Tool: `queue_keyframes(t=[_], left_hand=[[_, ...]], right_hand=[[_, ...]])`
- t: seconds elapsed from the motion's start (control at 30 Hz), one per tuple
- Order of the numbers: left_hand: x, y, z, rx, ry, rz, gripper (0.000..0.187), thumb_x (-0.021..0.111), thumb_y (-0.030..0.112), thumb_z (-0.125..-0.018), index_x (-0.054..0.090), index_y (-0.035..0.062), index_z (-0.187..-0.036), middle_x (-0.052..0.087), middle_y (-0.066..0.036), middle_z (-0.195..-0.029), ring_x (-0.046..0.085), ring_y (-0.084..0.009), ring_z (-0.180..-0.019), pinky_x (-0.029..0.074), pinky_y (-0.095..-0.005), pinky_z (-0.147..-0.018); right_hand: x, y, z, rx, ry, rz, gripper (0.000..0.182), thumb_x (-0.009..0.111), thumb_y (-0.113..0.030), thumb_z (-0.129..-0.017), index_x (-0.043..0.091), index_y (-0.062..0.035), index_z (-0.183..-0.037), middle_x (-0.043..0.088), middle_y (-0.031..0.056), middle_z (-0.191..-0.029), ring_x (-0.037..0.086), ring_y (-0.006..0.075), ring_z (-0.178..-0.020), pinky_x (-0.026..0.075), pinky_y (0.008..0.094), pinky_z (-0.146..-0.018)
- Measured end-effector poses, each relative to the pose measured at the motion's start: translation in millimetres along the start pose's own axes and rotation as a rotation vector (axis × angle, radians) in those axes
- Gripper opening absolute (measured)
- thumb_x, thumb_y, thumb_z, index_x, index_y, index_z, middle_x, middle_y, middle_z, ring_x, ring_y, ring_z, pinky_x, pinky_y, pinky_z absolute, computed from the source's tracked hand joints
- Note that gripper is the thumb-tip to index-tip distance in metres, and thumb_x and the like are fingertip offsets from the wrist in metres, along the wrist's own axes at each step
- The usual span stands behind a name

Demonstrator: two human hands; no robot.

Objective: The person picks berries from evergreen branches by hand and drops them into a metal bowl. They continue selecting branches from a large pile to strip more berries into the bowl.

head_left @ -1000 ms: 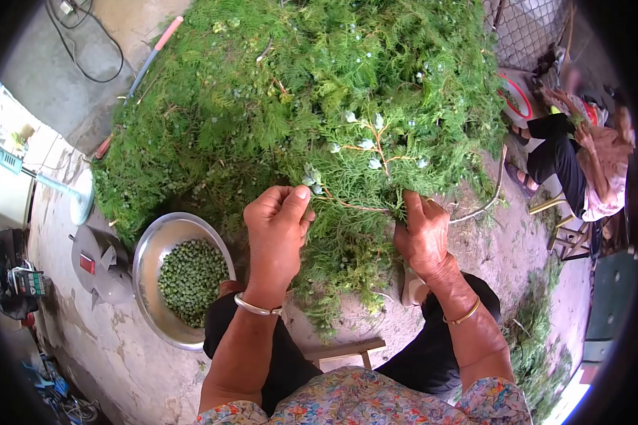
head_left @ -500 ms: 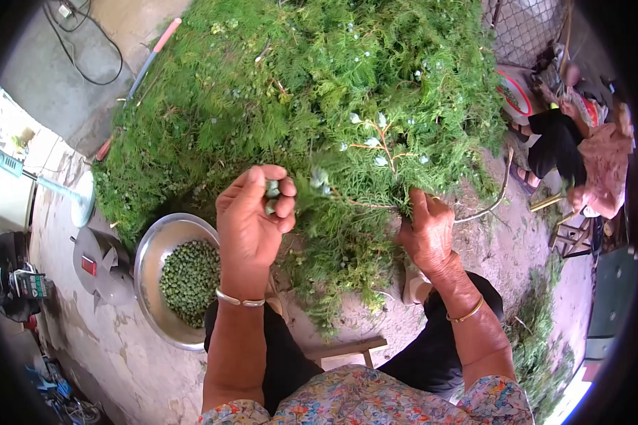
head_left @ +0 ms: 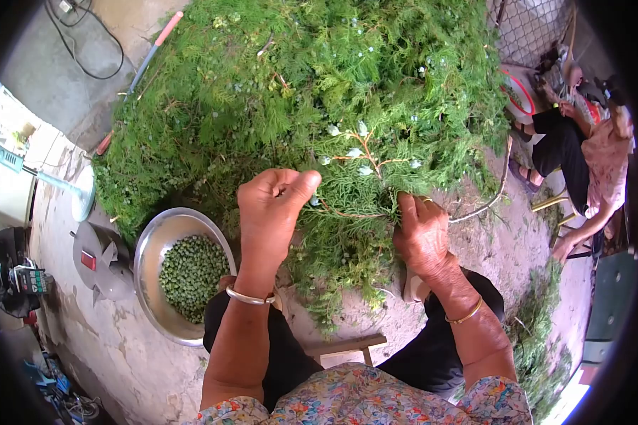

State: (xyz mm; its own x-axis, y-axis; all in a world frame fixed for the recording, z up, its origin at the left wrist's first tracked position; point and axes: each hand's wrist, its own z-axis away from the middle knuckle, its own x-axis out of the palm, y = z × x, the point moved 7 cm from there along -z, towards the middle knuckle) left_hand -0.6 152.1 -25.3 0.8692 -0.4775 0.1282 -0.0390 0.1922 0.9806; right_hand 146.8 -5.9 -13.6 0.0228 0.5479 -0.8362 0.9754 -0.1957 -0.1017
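Note:
My right hand (head_left: pixel 424 234) grips an evergreen sprig (head_left: pixel 376 166), with scaly green leaves, orange-brown twigs and pale blue-green cones at the tips. My left hand (head_left: pixel 273 212) is closed in a loose fist, thumb and forefinger beside a small cone (head_left: pixel 315 202) on a side twig. The palm is hidden; half a second ago several green cones showed in its curled fingers. A steel basin (head_left: pixel 143 265) holding many picked green cones (head_left: pixel 191 276) stands on the floor, left of my left wrist.
A large heap of cut evergreen branches (head_left: pixel 276 92) lies ahead. At right sits another person (head_left: pixel 606 170), near a red-rimmed basin (head_left: pixel 523 95). A pale blue fan (head_left: pixel 83 195) and a grey object with a red item on it (head_left: pixel 99 258) stand at left.
My left hand has moved right, turned over and come near the sprig's side twig. My right hand and the sprig have shifted slightly left. The other person's arm has reached downward.

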Motion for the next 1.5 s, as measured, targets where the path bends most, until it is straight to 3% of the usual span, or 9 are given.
queue_keyframes(t=[0.07,0.23,0.33,0.5,0.63,0.83,0.97,1.23,1.5], left_hand=[[-0.3,0.7,-6.4,0.317,0.028,-0.288,0.018,0.073,0.013,-0.078,0.064,-0.0017,-0.083,0.059,-0.002,-0.069,0.052,-0.0061,-0.058,0.041,-0.0203,-0.049],[10.7,7.2,1.9,0.249,-0.024,-0.542,0.02,0.075,0.01,-0.074,0.063,-0.0055,-0.08,0.06,-0.002,-0.069,0.053,-0.0073,-0.062,0.043,-0.0214,-0.054],[10.3,10.6,2.2,0.332,-0.029,-0.447,0.019,0.074,0.01,-0.076,0.063,-0.0043,-0.083,0.059,-0.002,-0.068,0.049,-0.0048,-0.055,0.038,-0.0203,-0.047],[6.9,2.9,4.3,-0.02,-0.032,-0.006,0.012,0.068,0.007,-0.08,0.061,0.0001,-0.086,0.053,-0.001,-0.063,0.033,-0.0012,-0.04,0.023,-0.0184,-0.034],[2.4,-5.2,3.0,-0.142,-0.015,0.207,0.011,0.069,0.009,-0.08,0.06,0.0039,-0.086,0.049,0.001,-0.06,0.037,-0.0032,-0.041,0.027,-0.0194,-0.033],[-30.9,-4.1,-13.6,-0.085,-0.015,0.574,0.007,0.063,0.01,-0.085,0.062,0.003,-0.087,0.054,-0.003,-0.06,0.041,-0.0064,-0.039,0.031,-0.0213,-0.033],[-34.4,13.8,-16.7,-0.096,-0.395,0.904,0.026,0.047,0.024,-0.096,0.053,-0.0004,-0.104,0.056,-0.011,-0.076,0.049,-0.0125,-0.054,0.041,-0.0244,-0.044],[-12.2,5.8,-5.4,-0.013,-0.374,0.806,0.024,0.056,0.024,-0.091,0.056,-0.0001,-0.097,0.056,-0.013,-0.085,0.048,-0.0121,-0.057,0.04,-0.0219,-0.044],[7.2,6.0,8.4,0.02,-0.098,-0.003,0.009,0.068,-0.001,-0.076,0.065,-0.0034,-0.084,0.058,-0.005,-0.062,0.042,-0.0039,-0.043,0.028,-0.0171,-0.037]], right_hand=[[1.1,0.2,0.8,-0.005,-0.004,0.003,0.031,0.056,0.002,-0.059,0.051,-0.002,-0.089,0.05,0.009,-0.066,0.053,0.0272,-0.061,0.043,0.04,-0.052],[2.9,3.8,3.6,0.022,-0.031,-0.042,0.046,0.054,0.005,-0.052,0.05,-0.0002,-0.098,0.052,0.0123,-0.07,0.053,0.0324,-0.062,0.042,0.0437,-0.055],[-0.1,4.9,1.8,0.032,-0.023,-0.059,0.047,0.054,0.005,-0.052,0.05,-0.0003,-0.098,0.052,0.0127,-0.071,0.053,0.0329,-0.062,0.042,0.044,-0.055],[-2.2,6.9,-0.3,0.027,-0.051,-0.11,0.047,0.054,0.005,-0.051,0.05,0.0,-0.098,0.053,0.0133,-0.071,0.053,0.0333,-0.063,0.042,0.0442,-0.055],[-5.0,1.6,-2.9,-0.005,-0.052,-0.065,0.034,0.057,0.004,-0.056,0.049,-0.0019,-0.088,0.05,0.0107,-0.066,0.054,0.0293,-0.059,0.043,0.0412,-0.052],[-8.9,9.8,1.5,0.065,-0.049,-0.114,0.052,0.057,0.006,-0.05,0.051,0.0012,-0.101,0.053,0.0145,-0.07,0.053,0.0355,-0.063,0.043,0.0443,-0.055],[-15.4,22.6,2.3,0.1,0.017,-0.124,0.056,0.061,0.005,-0.049,0.05,0.0031,-0.104,0.053,0.015,-0.07,0.053,0.0366,-0.063,0.042,0.0446,-0.055],[-11.6,18.1,1.7,0.083,-0.018,-0.064,0.048,0.056,0.004,-0.052,0.051,0.0003,-0.1,0.053,0.0112,-0.07,0.053,0.031,-0.063,0.043,0.0425,-0.054],[-6.5,16.7,1.4,0.084,-0.008,-0.106,0.054,0.059,0.005,-0.051,0.051,0.0031,-0.104,0.053,0.015,-0.07,0.054,0.036,-0.063,0.043,0.045,-0.055]])
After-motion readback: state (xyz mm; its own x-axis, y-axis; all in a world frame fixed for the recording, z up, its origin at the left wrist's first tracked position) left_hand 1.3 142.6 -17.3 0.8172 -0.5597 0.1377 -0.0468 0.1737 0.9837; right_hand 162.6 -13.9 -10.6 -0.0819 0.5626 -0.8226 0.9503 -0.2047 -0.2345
